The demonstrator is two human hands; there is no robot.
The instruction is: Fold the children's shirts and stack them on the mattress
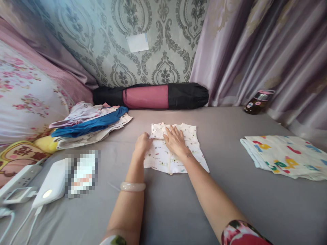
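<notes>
A small white garment [159, 160] with a scattered fine print lies on the grey sheet in front of me, its upper part folded over in a band. At the garment's left side, my left hand [143, 143] is closed on the edge of the fold, its fingertips partly hidden. My right hand [175, 140] lies flat across the middle of the fold, fingers spread and pointing away from me, palm down on the cloth.
Clothes [89, 124] are piled at the left, near a floral pillow [30, 92]. A white power bank [52, 180] and power strip [21, 178] lie nearer. A folded printed cloth [288, 156] and bottle [259, 102] are right; a rolled mat [145, 97] lies along the wall.
</notes>
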